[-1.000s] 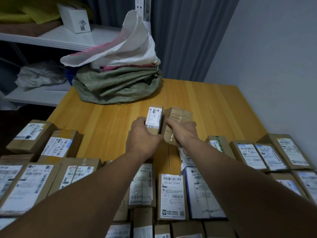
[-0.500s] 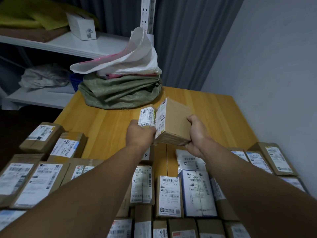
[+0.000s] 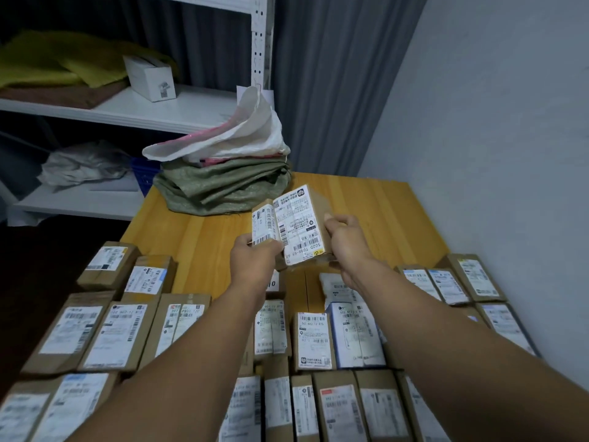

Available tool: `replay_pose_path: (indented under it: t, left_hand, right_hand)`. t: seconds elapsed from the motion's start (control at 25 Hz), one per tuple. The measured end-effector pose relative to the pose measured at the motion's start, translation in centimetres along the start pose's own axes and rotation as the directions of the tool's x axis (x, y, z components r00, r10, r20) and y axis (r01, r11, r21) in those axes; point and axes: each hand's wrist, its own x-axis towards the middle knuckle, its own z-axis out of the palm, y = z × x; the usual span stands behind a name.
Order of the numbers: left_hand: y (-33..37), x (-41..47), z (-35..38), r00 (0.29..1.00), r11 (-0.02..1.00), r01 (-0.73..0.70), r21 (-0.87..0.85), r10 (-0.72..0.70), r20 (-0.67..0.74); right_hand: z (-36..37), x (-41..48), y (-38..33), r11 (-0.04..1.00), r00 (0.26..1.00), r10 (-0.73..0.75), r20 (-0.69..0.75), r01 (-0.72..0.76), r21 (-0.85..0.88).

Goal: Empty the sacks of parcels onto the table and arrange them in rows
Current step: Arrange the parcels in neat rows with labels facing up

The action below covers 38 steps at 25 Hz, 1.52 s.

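since half a second ago the larger parcel (image 3: 301, 228) has turned in the right hand (image 3: 345, 244): then it showed a plain brown face, and now its white label faces the camera. the narrow parcel (image 3: 264, 224) is still in the left hand (image 3: 253, 266), label side also toward the camera.

head view: the left hand's fingers are curled round the lower end of the narrow parcel. the right hand grips the right edge of the larger parcel, its fingers wrapped over that side. both parcels are held up off the table (image 3: 376, 212), above its middle and side by side, with their inner edges meeting as far as can be seen. both stand tilted, the tops leaning away.

the rows of parcels (image 3: 314, 339) fill the near part of the table from the left edge to the right edge, labels up. the far half shows bare wood. at the far left corner lies a folded green sack (image 3: 223, 186), with a crumpled white sack (image 3: 242, 138) on top of it.

beyond the left edge stands a white shelf unit (image 3: 143, 113) with a white box (image 3: 149, 78) on its upper board. a grey curtain (image 3: 334, 90) hangs behind the far edge, and a pale wall (image 3: 494, 122) runs along the right edge.
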Motion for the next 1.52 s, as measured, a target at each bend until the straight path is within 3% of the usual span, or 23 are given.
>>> replay_pose_path:
  t: [0.16, 0.28, 0.44, 0.52, 0.64, 0.8, 1.0, 1.2, 1.36, 1.52]
  left_hand:
    - [-0.2, -2.4, -0.8, 1.0, 1.0, 0.013, -0.027, -0.012, 0.019]
    - [0.3, -3.7, -2.3, 1.0, 1.0, 0.011, -0.015, -0.011, -0.002]
    - [2.9, -5.1, -4.5, 0.976, 0.979, -0.156, 0.127, 0.173, -0.133]
    - [3.9, -6.1, -4.3, 0.963, 0.952, -0.237, 0.193, 0.257, -0.087]
    - [3.6, -8.4, -3.1, 0.98, 0.971, -0.197, 0.139, 0.196, 0.018]
    - [2.4, -11.4, -2.8, 0.997, 0.998, -0.056, -0.021, 0.057, 0.057]
    - [1.3, -14.5, -0.9, 0.996, 0.992, -0.042, -0.116, 0.05, 0.067]
    - [-1.4, -16.7, 2.0, 0.999, 0.943, -0.031, -0.33, 0.016, -0.047]
    - [-2.3, -16.1, 2.1, 0.996, 0.91, -0.029, -0.415, -0.009, -0.088]
    - [-2.7, -13.2, 1.6, 0.99, 0.911, -0.04, -0.409, -0.021, -0.142]
  right_hand:
    - [-0.4, -2.4, 1.3, 0.978, 0.989, 0.048, 0.138, -0.018, -0.21]
    - [-1.6, -3.2, 1.1, 0.97, 0.985, 0.018, 0.172, 0.024, -0.243]
    - [-4.6, -6.1, -3.6, 0.912, 0.955, 0.06, 0.29, 0.066, -0.406]
    - [-5.2, -7.7, -5.8, 0.838, 0.912, 0.141, 0.385, 0.097, -0.536]
    - [-5.7, -9.8, -7.2, 0.741, 0.869, 0.18, 0.46, 0.188, -0.644]
    - [-7.4, -11.2, -6.4, 0.851, 0.903, 0.005, 0.429, 0.221, -0.477]
    - [-7.1, -12.2, -4.1, 0.961, 0.986, -0.152, 0.065, 0.163, -0.224]
    - [-4.6, -13.0, -0.6, 0.969, 0.963, -0.173, -0.205, 0.204, 0.142]
    - [-3.8, -12.2, 1.2, 0.968, 0.973, -0.093, -0.212, 0.138, 0.209]
    - [-2.5, -10.4, 1.4, 0.989, 0.991, -0.117, 0.071, 0.11, 0.099]
